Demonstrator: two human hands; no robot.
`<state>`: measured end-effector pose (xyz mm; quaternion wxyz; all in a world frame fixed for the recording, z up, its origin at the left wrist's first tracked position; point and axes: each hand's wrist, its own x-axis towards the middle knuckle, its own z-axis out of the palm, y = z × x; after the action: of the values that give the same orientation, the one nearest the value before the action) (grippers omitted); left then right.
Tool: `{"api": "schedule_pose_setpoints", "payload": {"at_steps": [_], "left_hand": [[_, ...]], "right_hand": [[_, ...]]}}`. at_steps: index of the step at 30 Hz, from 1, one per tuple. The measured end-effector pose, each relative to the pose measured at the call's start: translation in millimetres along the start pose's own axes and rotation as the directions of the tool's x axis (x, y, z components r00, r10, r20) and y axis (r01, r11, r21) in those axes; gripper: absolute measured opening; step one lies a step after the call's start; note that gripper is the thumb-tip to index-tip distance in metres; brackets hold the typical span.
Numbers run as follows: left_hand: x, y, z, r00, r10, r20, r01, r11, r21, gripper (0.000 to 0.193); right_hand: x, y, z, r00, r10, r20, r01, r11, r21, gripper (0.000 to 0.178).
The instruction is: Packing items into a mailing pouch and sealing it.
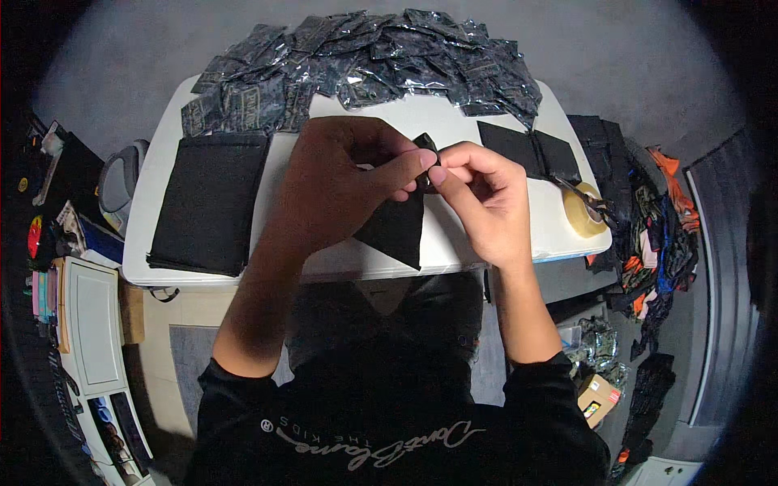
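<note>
Above the middle of the white table, my left hand and my right hand meet with thumbs and fingers pinched. Between the fingertips is the top of a black piece that looks like fabric. It hangs down in a flat panel toward the table's front edge, partly covered by my left hand. Whether its lower corner touches the table I cannot tell. To the left of my left hand lies a neat stack of black flat pieces. More black flat pieces lie beyond my right hand.
Dark packets in shiny clear wrap are heaped along the table's far edge. A tape roll sits at the right corner beside a dark tool. Coloured cloth is piled off the right side; a white cabinet stands left.
</note>
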<state>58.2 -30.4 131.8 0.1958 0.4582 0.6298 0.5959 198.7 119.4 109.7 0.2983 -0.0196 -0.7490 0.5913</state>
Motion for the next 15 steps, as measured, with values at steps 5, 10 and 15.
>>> {"api": "schedule_pose_setpoints", "payload": {"at_steps": [5,10,15], "left_hand": [[1.5,-1.5,-0.6,1.000,0.003,0.014,-0.002,0.999,-0.037,0.031],[-2.0,-6.5,1.9,1.000,0.022,0.008,-0.020,0.988,-0.150,0.029],[-16.2,-0.1,14.9,0.981,0.187,-0.047,-0.189,0.980,-0.058,0.034]], "right_hand": [[1.4,0.9,1.1,1.000,-0.020,0.004,0.020,0.999,0.040,0.003],[3.4,4.8,1.5,0.998,0.040,-0.046,-0.030,0.980,0.197,0.005],[9.3,-3.4,-2.1,0.993,0.052,-0.103,-0.019,0.952,0.304,0.011]]}}
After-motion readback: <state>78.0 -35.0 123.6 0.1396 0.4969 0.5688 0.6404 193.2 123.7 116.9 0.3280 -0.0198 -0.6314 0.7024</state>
